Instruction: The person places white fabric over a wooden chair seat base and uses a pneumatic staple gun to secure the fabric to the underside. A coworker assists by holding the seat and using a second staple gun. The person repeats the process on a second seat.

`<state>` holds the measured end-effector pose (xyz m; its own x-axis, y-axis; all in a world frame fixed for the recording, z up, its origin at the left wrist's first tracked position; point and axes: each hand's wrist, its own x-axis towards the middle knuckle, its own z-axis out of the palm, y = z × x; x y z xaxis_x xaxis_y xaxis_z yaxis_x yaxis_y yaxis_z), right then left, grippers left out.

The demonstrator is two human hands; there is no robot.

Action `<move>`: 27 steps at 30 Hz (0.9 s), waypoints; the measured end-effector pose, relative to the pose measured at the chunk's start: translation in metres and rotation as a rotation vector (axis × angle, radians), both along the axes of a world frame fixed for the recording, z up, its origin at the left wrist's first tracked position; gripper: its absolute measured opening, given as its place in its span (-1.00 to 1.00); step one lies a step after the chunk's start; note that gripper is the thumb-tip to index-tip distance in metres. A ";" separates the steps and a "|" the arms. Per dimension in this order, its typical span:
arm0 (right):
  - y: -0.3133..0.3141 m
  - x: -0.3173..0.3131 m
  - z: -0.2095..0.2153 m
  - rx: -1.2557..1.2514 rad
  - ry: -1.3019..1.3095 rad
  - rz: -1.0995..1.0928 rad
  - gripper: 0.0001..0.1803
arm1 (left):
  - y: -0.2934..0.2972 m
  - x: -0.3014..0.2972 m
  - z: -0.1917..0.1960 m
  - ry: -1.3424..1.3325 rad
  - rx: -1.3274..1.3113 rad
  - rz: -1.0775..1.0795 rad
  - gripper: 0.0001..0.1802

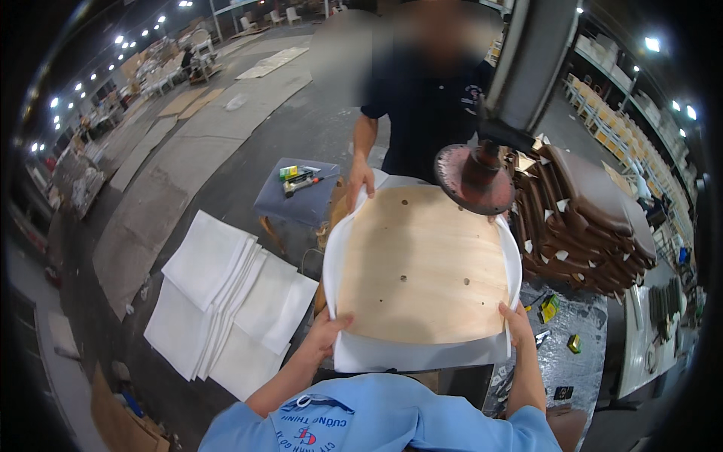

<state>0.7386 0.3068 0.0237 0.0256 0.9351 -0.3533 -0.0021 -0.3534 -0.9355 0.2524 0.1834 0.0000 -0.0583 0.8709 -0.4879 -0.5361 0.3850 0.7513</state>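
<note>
A curved plywood seat panel [422,260] with several small holes lies on a white padding sheet [422,357], whose edges bend up around the sides. My left hand [329,331] grips the near left corner of the sheet, thumb on the panel's edge. At the near right corner my right hand [517,324] holds the sheet in the same way, its thumb against the panel. Across from me a co-worker's hand [361,181] holds the far left edge of the sheet. Over the panel's far right hangs a reddish round press plate [474,179], partly hiding that corner.
White sheets [226,301] are piled at left. Behind them a blue-grey padded stool [297,192] bears a tool and a small box. Brown upholstered seats [580,218] are stacked at right, near a plastic-covered table [587,316] with small boxes. A metal column [531,68] rises beside the co-worker.
</note>
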 end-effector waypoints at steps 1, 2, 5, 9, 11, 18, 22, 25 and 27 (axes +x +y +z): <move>0.003 0.001 -0.004 0.001 -0.004 0.006 -0.41 | 0.001 0.003 -0.002 -0.022 0.006 0.009 -0.49; 0.007 0.004 -0.007 -0.057 -0.064 -0.056 -0.42 | 0.003 0.006 -0.005 -0.018 -0.064 0.015 -0.51; 0.014 0.007 -0.014 -0.052 -0.088 -0.080 -0.46 | 0.004 0.013 -0.009 -0.076 -0.025 0.041 -0.50; 0.019 0.007 -0.018 0.008 -0.131 0.019 -0.48 | 0.000 0.019 -0.014 -0.070 -0.141 0.064 -0.48; 0.023 0.007 -0.020 -0.046 -0.229 -0.028 -0.48 | 0.000 0.020 -0.018 -0.083 -0.088 0.063 -0.47; 0.043 0.010 -0.042 0.114 -0.523 0.146 -0.30 | 0.000 0.022 -0.027 0.106 -0.146 0.066 -0.41; 0.042 0.014 -0.038 0.128 -0.799 0.159 -0.25 | 0.000 0.022 -0.027 0.170 -0.150 0.054 -0.40; 0.037 0.009 -0.028 0.063 -0.909 0.157 -0.28 | 0.003 0.022 -0.028 0.222 -0.054 0.026 -0.44; 0.037 0.005 -0.021 0.041 -0.951 0.168 -0.27 | 0.005 0.020 -0.028 0.322 -0.142 0.014 -0.47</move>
